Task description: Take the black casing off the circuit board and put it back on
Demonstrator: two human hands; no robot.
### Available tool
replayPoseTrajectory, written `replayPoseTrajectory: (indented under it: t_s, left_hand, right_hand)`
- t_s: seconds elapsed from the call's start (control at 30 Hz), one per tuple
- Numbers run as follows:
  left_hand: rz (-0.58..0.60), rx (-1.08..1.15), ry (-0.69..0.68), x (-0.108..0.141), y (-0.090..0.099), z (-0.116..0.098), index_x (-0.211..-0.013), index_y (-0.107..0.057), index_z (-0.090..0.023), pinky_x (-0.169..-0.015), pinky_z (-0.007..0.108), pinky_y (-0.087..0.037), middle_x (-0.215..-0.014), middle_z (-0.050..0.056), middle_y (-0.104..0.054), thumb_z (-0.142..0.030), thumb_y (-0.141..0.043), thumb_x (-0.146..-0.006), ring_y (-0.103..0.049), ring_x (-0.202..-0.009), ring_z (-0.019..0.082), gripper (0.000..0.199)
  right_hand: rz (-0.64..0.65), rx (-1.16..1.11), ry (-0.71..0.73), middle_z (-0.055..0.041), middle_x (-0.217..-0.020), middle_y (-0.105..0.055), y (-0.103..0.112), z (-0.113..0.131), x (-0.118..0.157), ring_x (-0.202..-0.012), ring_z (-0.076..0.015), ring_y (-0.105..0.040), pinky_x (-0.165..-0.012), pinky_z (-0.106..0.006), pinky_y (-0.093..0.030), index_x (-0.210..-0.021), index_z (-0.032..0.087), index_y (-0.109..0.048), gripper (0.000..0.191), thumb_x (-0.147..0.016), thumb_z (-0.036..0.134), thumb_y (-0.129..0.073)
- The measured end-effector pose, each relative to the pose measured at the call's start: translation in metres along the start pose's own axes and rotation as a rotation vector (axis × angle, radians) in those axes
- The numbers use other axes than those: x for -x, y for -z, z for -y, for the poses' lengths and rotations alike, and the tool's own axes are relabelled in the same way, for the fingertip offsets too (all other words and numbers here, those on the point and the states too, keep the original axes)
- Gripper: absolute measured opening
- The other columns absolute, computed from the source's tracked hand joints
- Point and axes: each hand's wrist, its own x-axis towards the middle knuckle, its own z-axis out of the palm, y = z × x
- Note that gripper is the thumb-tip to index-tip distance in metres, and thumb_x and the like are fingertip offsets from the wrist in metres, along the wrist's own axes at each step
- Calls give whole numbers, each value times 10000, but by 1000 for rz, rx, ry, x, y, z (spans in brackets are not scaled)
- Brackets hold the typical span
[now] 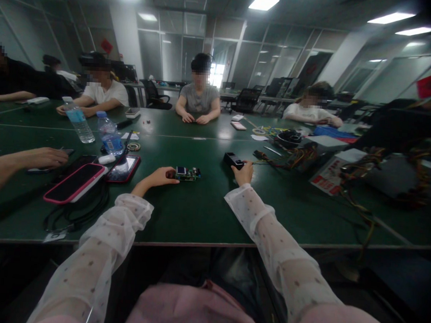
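My left hand [160, 177] grips the left end of a small green circuit board [190, 174], which carries a small screen and several components. It is held at or just above the green table [194, 213]; I cannot tell which. Farther right, my right hand [244, 173] has its fingers closed around the near end of a black rectangular device [233, 158], whose far end points away to the left. What the device is does not show clearly. Bare table surface lies between the two hands.
Left of me lie a pink-rimmed phone [75, 184], a red-cased phone [124, 169], cables and two water bottles [110, 135]. A neighbour's hand [47, 156] rests at far left. Power supply boxes [332, 170] with tangled wires [302, 156] stand right. Several people sit around the table.
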Motion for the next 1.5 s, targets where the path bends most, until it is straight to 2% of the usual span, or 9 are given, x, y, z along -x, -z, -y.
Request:
replayPoseTrajectory:
  t_s: [0.4, 0.63, 0.73, 0.87, 0.97, 1.07, 1.2, 1.5]
  left_hand:
    - [8, -4, 6, 0, 0, -1, -1001, -594, -170, -634, 254, -391, -837, 20, -601, -593, -641, -664, -540, -728, 153, 543]
    - [20, 16, 16, -1, 1, -1, -1027, -589, -170, -645, 260, -405, -848, 23, -598, -592, -647, -659, -545, -738, 157, 563]
    - [19, 13, 14, -1, 1, -1, -1026, -591, -173, -639, 261, -405, -841, 20, -597, -591, -652, -656, -547, -736, 159, 562]
    - [11, 14, 15, 0, 1, -2, -1015, -596, -174, -637, 266, -408, -855, 26, -606, -594, -649, -654, -554, -740, 166, 556]
    - [9, 11, 12, 1, 2, -4, -999, -598, -171, -650, 272, -416, -860, 32, -612, -598, -645, -653, -559, -746, 170, 552]
    - [4, 3, 23, 1, 2, -6, -1002, -599, -167, -646, 274, -418, -847, 32, -614, -600, -647, -648, -559, -736, 169, 562]
    - [1, 4, 41, 1, 1, -6, -1010, -596, -155, -619, 270, -412, -813, 27, -610, -594, -651, -650, -552, -697, 159, 571]
    - [-1, -18, 35, -2, -1, 1, -999, -592, -157, -621, 273, -416, -815, 32, -611, -608, -647, -649, -560, -707, 166, 574]
  right_hand:
    - [-14, -64, -26, -146, -1071, -556, -5, -5, -3, -1044, -289, -514, -931, -449, -389, -1075, 135, -480, 524, -615, 230, -712]
    - [30, -348, 12, -124, -1084, -583, -16, 4, -4, -1012, -258, -560, -921, -450, -424, -1104, 151, -469, 531, -627, 246, -681]
    - [124, -543, 78, -118, -1069, -597, -19, 19, 3, -982, -242, -589, -913, -441, -446, -1151, 143, -443, 568, -652, 290, -669]
    - [325, -736, 230, -123, -1112, -584, -14, 49, 22, -1031, -246, -582, -947, -434, -445, -1160, 161, -445, 593, -668, 384, -691]
    - [493, -797, 315, -107, -1156, -567, -7, 72, 43, -1077, -242, -564, -968, -431, -443, -1170, 201, -452, 596, -687, 450, -695]
    - [602, -808, 407, -102, -1184, -553, -1, 90, 61, -1102, -234, -553, -987, -417, -437, -1199, 207, -449, 586, -720, 452, -681]
    - [654, -814, 480, -101, -1203, -548, -2, 98, 74, -1117, -230, -549, -994, -414, -436, -1223, 210, -442, 563, -746, 396, -678]
    - [678, -750, 555, -87, -1214, -541, -3, 94, 74, -1126, -228, -539, -996, -435, -427, -1259, 233, -428, 556, -767, 349, -662]
